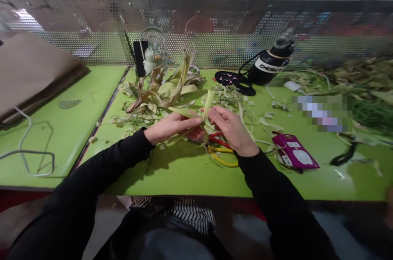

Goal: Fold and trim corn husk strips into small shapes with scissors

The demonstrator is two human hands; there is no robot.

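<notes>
My left hand pinches a pale green husk-like leaf between thumb and fingers, above the table. Fingers closed, my right hand grips the same leaf where it stands upright. Below and partly behind the right hand lies a tool with red and yellow handles; its working end is hidden. Just beyond the hands, a heap of dry, curled leaves rests on the green table. Shredded pale green strips lie behind the right hand.
A pale bottle, a black bottle and a black disc-shaped item stand or lie along the perforated metal screen. A purple box is at right. On the left are brown paper and bent wire.
</notes>
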